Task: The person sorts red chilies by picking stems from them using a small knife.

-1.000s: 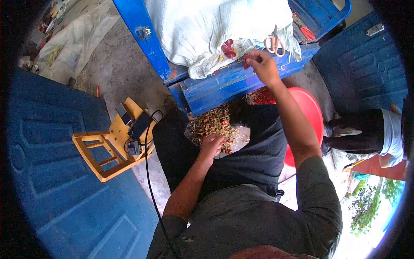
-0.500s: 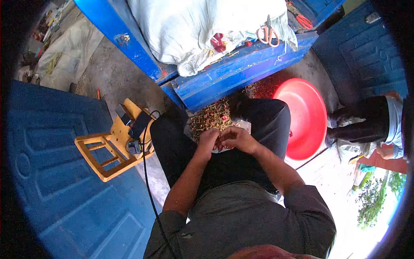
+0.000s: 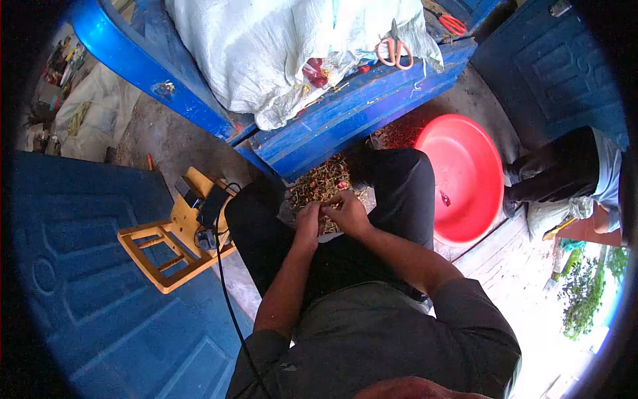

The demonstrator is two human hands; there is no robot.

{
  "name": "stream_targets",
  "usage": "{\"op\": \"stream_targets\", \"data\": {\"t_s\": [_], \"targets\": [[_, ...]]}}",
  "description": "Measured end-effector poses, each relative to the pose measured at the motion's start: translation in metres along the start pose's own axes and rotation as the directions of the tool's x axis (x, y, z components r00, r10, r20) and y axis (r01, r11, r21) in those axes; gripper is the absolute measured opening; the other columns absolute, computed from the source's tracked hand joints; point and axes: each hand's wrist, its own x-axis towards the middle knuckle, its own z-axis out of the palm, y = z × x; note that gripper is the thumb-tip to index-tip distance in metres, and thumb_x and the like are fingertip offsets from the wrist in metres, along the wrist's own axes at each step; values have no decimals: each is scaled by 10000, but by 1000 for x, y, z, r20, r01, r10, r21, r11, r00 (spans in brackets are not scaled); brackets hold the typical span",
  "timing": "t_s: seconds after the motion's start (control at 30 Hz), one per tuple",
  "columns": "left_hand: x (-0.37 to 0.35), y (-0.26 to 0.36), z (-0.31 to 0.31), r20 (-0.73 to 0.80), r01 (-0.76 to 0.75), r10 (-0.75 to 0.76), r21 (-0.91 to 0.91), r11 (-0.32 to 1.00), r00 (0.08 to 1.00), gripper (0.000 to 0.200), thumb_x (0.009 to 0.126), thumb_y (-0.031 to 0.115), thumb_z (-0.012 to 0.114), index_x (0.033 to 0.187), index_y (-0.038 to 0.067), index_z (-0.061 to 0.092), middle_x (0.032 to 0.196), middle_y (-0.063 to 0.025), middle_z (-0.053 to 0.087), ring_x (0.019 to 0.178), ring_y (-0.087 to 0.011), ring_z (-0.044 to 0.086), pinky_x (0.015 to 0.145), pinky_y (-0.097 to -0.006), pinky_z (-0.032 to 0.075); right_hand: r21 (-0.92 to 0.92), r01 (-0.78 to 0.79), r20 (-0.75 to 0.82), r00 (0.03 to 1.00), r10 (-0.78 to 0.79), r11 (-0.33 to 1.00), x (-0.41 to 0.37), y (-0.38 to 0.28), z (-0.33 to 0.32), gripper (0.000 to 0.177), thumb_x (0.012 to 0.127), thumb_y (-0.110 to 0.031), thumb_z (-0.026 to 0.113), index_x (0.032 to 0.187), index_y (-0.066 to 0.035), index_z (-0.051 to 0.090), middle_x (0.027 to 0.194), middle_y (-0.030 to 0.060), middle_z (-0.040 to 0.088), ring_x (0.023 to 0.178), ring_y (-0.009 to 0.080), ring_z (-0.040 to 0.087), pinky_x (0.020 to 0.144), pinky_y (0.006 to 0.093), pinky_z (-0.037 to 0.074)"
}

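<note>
Between my knees lies a heap of thin yellow-brown stems with red bits. My left hand is at the near edge of this heap, its fingers closed and pointing forward. Beside it my right hand bends inward, thumb and fingers pinched together against the left fingertips. Whatever is between the fingers is too small and too covered to make out. To the right of my knee stands a wide red basin with a small dark red piece inside.
Ahead is a blue wooden bench bearing a white woven sack, pink-handled scissors and a red-handled tool. A yellow wooden stool with devices and a black cable stands left. Another person's legs are at right.
The view has shifted slightly, moving the bench leftward in the picture. My hands stay together over the near side of the heap, fingers slightly rearranged. A dark red piece shows more plainly in the basin.
</note>
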Motion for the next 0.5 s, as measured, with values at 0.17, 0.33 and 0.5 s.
{"op": "stream_targets", "data": {"t_s": [0.17,0.33,0.5], "targets": [[-15,14,13,30,82,-85,79,993,996,194,975,252,523,1020,80,602,738,19,487,550,-89,407,502,-270,372,-7,-119,94,988,119,993,12,15,-4,388,799,-257,759,1060,14,664,1053,157,662,894,214,645,771,331,516],[-25,33,17,53,116,-120,64,991,991,209,963,227,538,1095,72,587,697,32,477,551,-68,413,470,-257,327,293,-206,270,954,126,934,34,11,-62,401,850,-151,716,1214,-11,621,1030,77,669,959,157,629,852,330,514],[-24,29,10,185,131,-115,-76,988,976,196,962,204,554,1099,63,559,687,31,472,523,-76,398,456,-260,322,-239,360,-540,723,-431,902,157,-74,-188,304,828,-224,762,993,12,668,895,155,681,842,271,663,783,369,525]]}}
